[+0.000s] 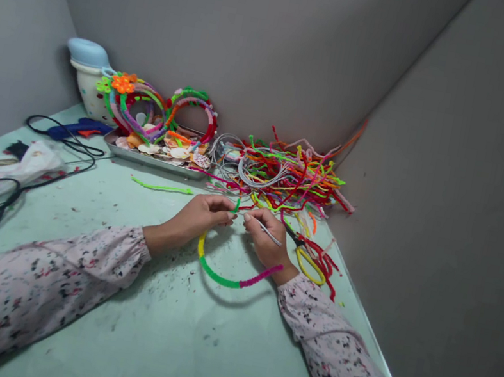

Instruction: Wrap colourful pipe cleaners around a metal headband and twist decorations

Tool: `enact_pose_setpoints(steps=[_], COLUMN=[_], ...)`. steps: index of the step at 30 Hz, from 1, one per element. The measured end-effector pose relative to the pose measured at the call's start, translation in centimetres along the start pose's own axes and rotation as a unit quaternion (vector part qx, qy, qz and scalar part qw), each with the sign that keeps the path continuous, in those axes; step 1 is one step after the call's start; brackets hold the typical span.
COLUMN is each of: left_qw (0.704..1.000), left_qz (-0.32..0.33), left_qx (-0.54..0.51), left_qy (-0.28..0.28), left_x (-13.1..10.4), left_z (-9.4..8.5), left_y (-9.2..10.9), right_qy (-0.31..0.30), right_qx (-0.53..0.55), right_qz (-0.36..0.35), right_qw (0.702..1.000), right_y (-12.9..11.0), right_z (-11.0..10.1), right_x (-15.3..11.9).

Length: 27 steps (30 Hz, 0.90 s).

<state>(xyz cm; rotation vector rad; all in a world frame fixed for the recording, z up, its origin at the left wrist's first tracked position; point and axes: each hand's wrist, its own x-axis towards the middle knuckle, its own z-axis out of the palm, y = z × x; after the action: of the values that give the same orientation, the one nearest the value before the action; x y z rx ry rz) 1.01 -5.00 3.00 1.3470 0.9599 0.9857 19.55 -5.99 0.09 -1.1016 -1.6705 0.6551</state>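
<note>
Curving above the pale-green table (147, 339): one wire hoop (219, 279), fuzzy-wrapped yellow, green and magenta, grey end (270, 234) bare; left hand (206, 216) pinching it beside a green tuft (238, 204), right hand (267, 246) gripping bare wire.

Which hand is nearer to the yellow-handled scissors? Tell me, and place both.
Right. The right hand is close by, just to the left of the yellow-handled scissors. The left hand is farther left, with the right hand between.

Your left hand (202, 215) and right hand (267, 248) pinching, close together.
Thumbs press toward curled fingers; your left forearm (54, 284) and right forearm (342, 367) slant inward.
</note>
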Motion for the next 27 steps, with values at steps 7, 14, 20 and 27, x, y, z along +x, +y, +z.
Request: enact_pose_setpoints(steps=[7, 14, 20, 27], left_qw=[0.998, 0.992, 0.986, 0.988], left_qz=[0.012, 0.056, 0.079, 0.060], left_qx=[0.046, 0.104, 0.144, 0.140], left_qy=[-0.029, -0.031, -0.019, 0.014], left_x=[0.38, 0.69, 0.78, 0.29], left_z=[-0.71, -0.97, -1.04, -0.61], left_y=[-0.18, 0.29, -0.18, -0.32], right_qy=[0.005, 0.009, 0.006, -0.011], right_qx=[-0.015, -0.019, -0.019, 0.000], right_qz=[-0.025, -0.029, -0.024, -0.001], right_qw=[1.000, 0.999, 1.000, 1.000], right_y=[-0.24, -0.20, -0.37, -0.25], right_z=[-0.09, -0.14, -0.09, 0.01], right_x=[-0.16, -0.14, -0.13, -0.05])
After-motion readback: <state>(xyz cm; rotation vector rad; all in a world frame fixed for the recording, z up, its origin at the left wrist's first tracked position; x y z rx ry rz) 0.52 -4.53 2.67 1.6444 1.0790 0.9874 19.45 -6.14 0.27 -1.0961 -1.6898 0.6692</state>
